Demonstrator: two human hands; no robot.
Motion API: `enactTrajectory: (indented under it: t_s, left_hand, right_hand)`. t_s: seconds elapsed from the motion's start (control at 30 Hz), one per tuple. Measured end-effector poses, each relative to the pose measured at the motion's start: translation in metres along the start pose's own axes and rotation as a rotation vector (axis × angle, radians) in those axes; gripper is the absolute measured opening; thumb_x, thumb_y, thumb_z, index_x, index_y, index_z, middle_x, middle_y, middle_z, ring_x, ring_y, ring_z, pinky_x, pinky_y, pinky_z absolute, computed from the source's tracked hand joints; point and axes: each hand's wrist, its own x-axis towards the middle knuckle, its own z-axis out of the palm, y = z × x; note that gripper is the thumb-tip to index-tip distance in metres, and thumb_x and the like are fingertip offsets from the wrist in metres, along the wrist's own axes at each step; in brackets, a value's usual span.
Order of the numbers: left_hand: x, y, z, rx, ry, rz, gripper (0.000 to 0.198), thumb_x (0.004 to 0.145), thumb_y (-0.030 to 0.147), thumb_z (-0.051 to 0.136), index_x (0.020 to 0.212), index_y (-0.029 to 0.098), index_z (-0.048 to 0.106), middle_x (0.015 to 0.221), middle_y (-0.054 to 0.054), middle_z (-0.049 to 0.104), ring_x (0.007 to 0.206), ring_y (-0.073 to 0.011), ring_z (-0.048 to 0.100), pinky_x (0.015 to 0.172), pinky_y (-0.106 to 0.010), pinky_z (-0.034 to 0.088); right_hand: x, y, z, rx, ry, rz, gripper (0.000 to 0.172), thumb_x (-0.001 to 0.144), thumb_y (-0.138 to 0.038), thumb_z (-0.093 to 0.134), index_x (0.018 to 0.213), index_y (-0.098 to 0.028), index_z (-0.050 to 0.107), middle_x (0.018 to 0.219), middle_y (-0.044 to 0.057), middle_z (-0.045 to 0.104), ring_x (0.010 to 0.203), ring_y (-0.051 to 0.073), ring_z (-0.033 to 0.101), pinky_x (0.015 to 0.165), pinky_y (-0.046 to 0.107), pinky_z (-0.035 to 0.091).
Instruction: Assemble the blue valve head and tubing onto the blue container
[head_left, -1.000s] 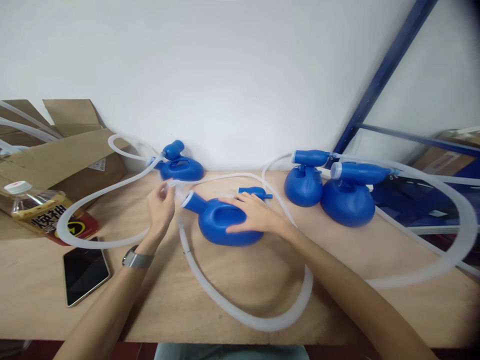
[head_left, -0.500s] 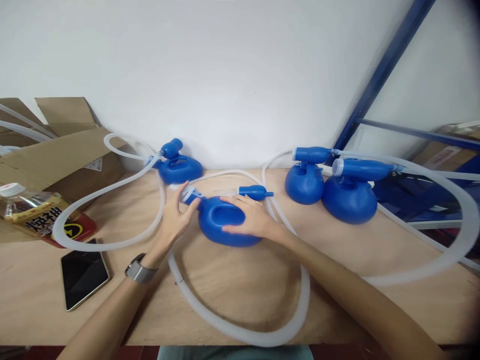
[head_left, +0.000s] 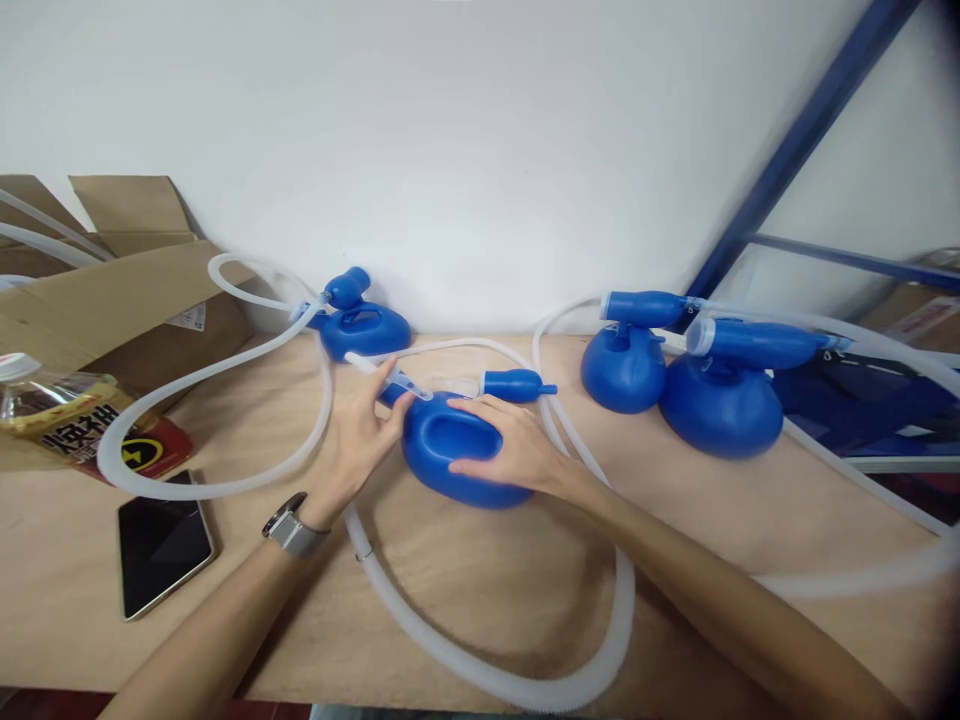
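Observation:
A blue plastic urinal bottle (head_left: 439, 476) with a moulded handle lies on the table in front of me. My left hand (head_left: 366, 430) is closed around the pale cap (head_left: 402, 384) on the bottle's neck, thumb near and fingers on the far side. Over the body, beside the handle opening, my right hand (head_left: 517, 445) grips the bottle with thumb and fingers. A clear hose (head_left: 480, 665) loops on the near side, and part of it passes under my arms. Just behind my right hand lies a blue funnel-shaped mouthpiece (head_left: 514, 384).
Another blue bottle (head_left: 375, 335) with a hose stands back left. Two more, one bottle (head_left: 622, 375) and a nearer one (head_left: 720, 410), stand at right. A phone (head_left: 165, 550), drink bottle (head_left: 97, 425) and cardboard box (head_left: 127, 300) are at left. A blue shelf frame (head_left: 810, 130) rises at right.
The cap under my left hand has turned, and its pale strap now shows on top of the neck. My right hand keeps its hold. The view has shifted slightly.

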Motion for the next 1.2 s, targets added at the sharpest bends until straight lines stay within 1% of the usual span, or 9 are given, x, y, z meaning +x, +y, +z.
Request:
enactTrajectory:
  t_s: [0.13, 0.43, 0.6, 0.73, 0.87, 0.97, 1.07, 1.13, 1.2]
  left_hand:
    - [0.003, -0.004, -0.002, -0.012, -0.02, 0.042, 0.05, 0.101, 0.035, 0.063, 0.147, 0.014, 0.062, 0.139, -0.001, 0.065, 0.095, -0.0131, 0.069, 0.08, -0.025, 0.056]
    - [0.007, 0.004, 0.0, -0.108, -0.057, -0.008, 0.054, 0.1, 0.036, 0.056, 0.144, 0.006, 0.06, 0.138, -0.007, 0.064, 0.123, -0.0244, 0.065, 0.112, -0.04, 0.051]
    - [0.02, 0.009, -0.008, -0.167, -0.242, -0.034, 0.057, 0.101, 0.056, 0.05, 0.135, 0.014, 0.069, 0.141, -0.007, 0.058, 0.126, -0.0238, 0.058, 0.098, -0.036, 0.051]
    - [0.035, 0.008, -0.013, -0.238, -0.313, -0.149, 0.058, 0.09, 0.068, 0.058, 0.116, 0.019, 0.079, 0.127, -0.009, 0.056, 0.127, -0.0248, 0.056, 0.117, -0.039, 0.038]
    - [0.037, 0.004, -0.011, -0.372, -0.394, -0.202, 0.07, 0.092, 0.071, 0.049, 0.125, 0.016, 0.076, 0.137, -0.013, 0.051, 0.134, -0.0255, 0.051, 0.119, -0.039, 0.039]
    - [0.033, 0.004, -0.004, -0.243, -0.289, -0.079, 0.047, 0.096, 0.057, 0.058, 0.108, 0.015, 0.075, 0.125, -0.012, 0.057, 0.121, -0.0222, 0.058, 0.112, -0.035, 0.043]
    - [0.029, 0.004, 0.004, -0.168, -0.182, 0.059, 0.033, 0.102, 0.042, 0.057, 0.103, 0.013, 0.072, 0.117, -0.009, 0.061, 0.113, -0.0183, 0.06, 0.105, -0.029, 0.044]
    - [0.027, 0.003, 0.008, -0.166, -0.156, 0.081, 0.03, 0.105, 0.038, 0.056, 0.108, 0.013, 0.072, 0.117, -0.008, 0.062, 0.111, -0.0164, 0.061, 0.102, -0.027, 0.045]
    - [0.026, 0.001, 0.009, -0.157, -0.144, 0.095, 0.03, 0.105, 0.036, 0.056, 0.113, 0.013, 0.073, 0.119, -0.008, 0.061, 0.112, -0.0159, 0.061, 0.102, -0.027, 0.045]
  right_hand:
    - [0.0, -0.001, 0.001, -0.038, 0.018, -0.008, 0.081, 0.079, -0.077, 0.066, 0.154, -0.053, 0.047, 0.141, -0.011, 0.039, 0.136, 0.009, 0.046, 0.125, 0.039, 0.041]
    - [-0.002, -0.004, 0.0, -0.028, 0.013, -0.002, 0.081, 0.08, -0.077, 0.065, 0.155, -0.052, 0.046, 0.142, -0.01, 0.038, 0.139, 0.009, 0.044, 0.125, 0.041, 0.039]
    - [-0.003, -0.009, -0.002, -0.001, -0.003, 0.014, 0.08, 0.082, -0.072, 0.066, 0.156, -0.049, 0.044, 0.145, -0.01, 0.035, 0.141, 0.006, 0.043, 0.131, 0.041, 0.036]
    - [-0.005, -0.008, -0.001, -0.021, -0.02, 0.024, 0.081, 0.083, -0.072, 0.066, 0.157, -0.047, 0.043, 0.147, -0.008, 0.034, 0.14, 0.007, 0.042, 0.128, 0.044, 0.035]
    - [0.0, -0.016, -0.005, -0.08, -0.075, 0.04, 0.081, 0.085, -0.067, 0.068, 0.157, -0.04, 0.042, 0.148, -0.005, 0.032, 0.142, 0.008, 0.038, 0.128, 0.045, 0.033]
    - [0.013, -0.037, -0.015, -0.128, -0.144, 0.172, 0.072, 0.092, -0.066, 0.061, 0.153, -0.03, 0.043, 0.144, -0.002, 0.037, 0.136, 0.008, 0.04, 0.124, 0.046, 0.035]
    - [0.032, -0.063, -0.025, -0.233, -0.214, 0.35, 0.068, 0.106, -0.072, 0.027, 0.149, -0.023, 0.045, 0.128, 0.005, 0.049, 0.129, 0.017, 0.047, 0.113, 0.051, 0.035]
    - [0.045, -0.074, -0.029, -0.236, -0.319, 0.401, 0.061, 0.108, -0.071, 0.024, 0.15, -0.033, 0.045, 0.131, -0.002, 0.048, 0.117, 0.007, 0.052, 0.107, 0.025, 0.043]
    - [0.057, -0.077, -0.031, -0.281, -0.38, 0.358, 0.05, 0.105, -0.062, 0.038, 0.148, -0.038, 0.046, 0.131, -0.008, 0.048, 0.096, -0.005, 0.054, 0.074, 0.003, 0.028]
